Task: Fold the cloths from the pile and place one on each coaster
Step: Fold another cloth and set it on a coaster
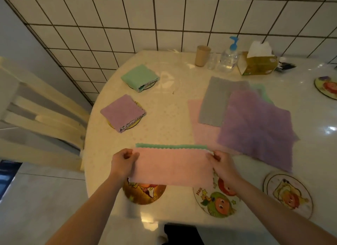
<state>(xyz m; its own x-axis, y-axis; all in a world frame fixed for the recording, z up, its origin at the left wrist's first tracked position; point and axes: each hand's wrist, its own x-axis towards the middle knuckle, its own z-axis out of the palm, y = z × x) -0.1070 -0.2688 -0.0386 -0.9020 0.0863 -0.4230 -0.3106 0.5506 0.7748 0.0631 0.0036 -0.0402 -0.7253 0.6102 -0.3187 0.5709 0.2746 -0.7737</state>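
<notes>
Near the desk's (164,117) front edge, left hand (123,161) and right hand (219,162) pinch the ends of a pink cloth (172,167), half-folded, held taut above two bare coasters (144,193). Advice: match corners squarely before the second fold; pile (255,124) waits far right.

The pale glossy surface (164,117) carries bare round coasters: one (144,193) below the left hand (123,163), one (216,199) under the right hand (223,167), another (288,194) further right of it; beyond the left hand lie a folded purple cloth (122,112) and a folded green cloth (139,77), each on a coaster; beyond the right hand spreads the loose pile (242,117); further off stand a cup (202,55), a pump bottle (228,58) and a tissue box (259,63).
</notes>
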